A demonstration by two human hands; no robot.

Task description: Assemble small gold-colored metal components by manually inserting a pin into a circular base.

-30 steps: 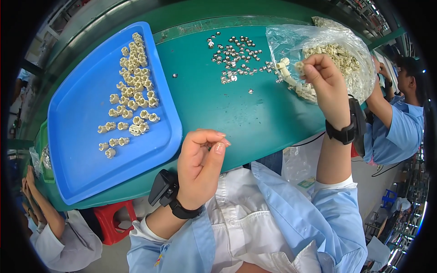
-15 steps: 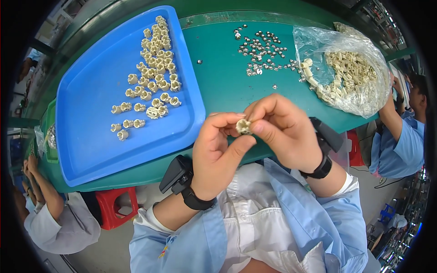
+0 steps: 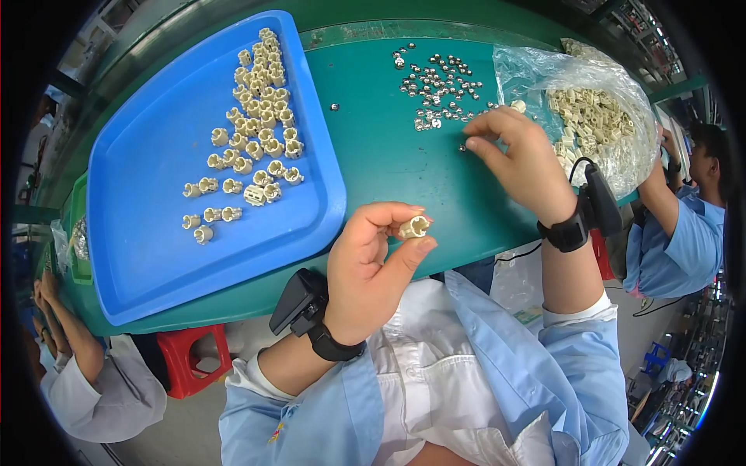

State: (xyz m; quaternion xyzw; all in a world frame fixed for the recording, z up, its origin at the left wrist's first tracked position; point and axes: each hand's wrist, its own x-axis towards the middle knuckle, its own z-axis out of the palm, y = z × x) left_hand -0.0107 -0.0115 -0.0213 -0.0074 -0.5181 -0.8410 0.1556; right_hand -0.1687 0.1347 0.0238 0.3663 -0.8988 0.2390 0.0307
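Between thumb and fingertips, my left hand (image 3: pixel 364 272) pinches a cream cylindrical plastic piece (image 3: pixel 415 227), its notched open end turned to the right. My right hand (image 3: pixel 519 159) reaches over the green table with thumb and forefinger slightly apart. Right at those fingertips lies a small shiny metal part (image 3: pixel 463 147), which looks like a ball or nut; it does not appear gripped. Beyond the right hand, many more small metal parts (image 3: pixel 439 81) are scattered on the table.
A blue tray (image 3: pixel 148 264) at the left holds many similar cream pieces (image 3: pixel 260 109). At the right, a clear plastic bag (image 3: pixel 633 159) is full of cream parts. One stray metal part (image 3: pixel 334 107) lies beside the tray. Co-workers sit at both sides; a red stool (image 3: pixel 190 361) stands below.
My right hand has left the cream piece and moved right and away from me to the loose metal part. My left hand keeps its pinch, with the piece's open end now turned rightward.
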